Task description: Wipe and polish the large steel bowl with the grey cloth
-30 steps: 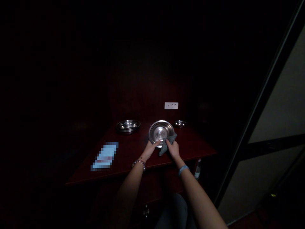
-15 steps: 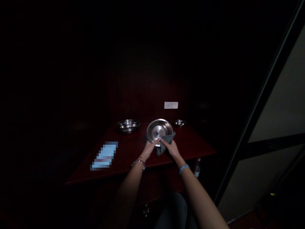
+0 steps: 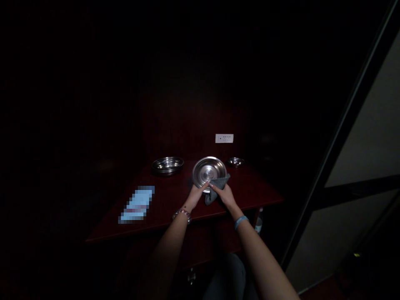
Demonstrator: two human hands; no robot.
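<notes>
A shiny steel bowl (image 3: pixel 208 168) is tilted toward me above the dark red table (image 3: pixel 175 193). My left hand (image 3: pixel 196 195) grips its near left rim, thumb over the edge. At the near right rim, my right hand (image 3: pixel 225 195) is closed on a grey cloth (image 3: pixel 215 191), which lies against the bowl and hangs down in front of it. The fingers of both hands beneath the bowl are hidden. To the left stands a stack of steel bowls (image 3: pixel 167 165); a smaller steel bowl (image 3: pixel 235 162) sits at the back right.
A blurred-out pale blue item (image 3: pixel 137 204) lies on the table's left side. A white socket panel (image 3: pixel 224 138) is on the back wall. Below the right table edge stands a bottle (image 3: pixel 259 221). A framed panel (image 3: pixel 362 150) rises at the right.
Almost nothing differs. The thumbs have shifted very slightly at the bowl's near rim, and both hands keep their hold.
</notes>
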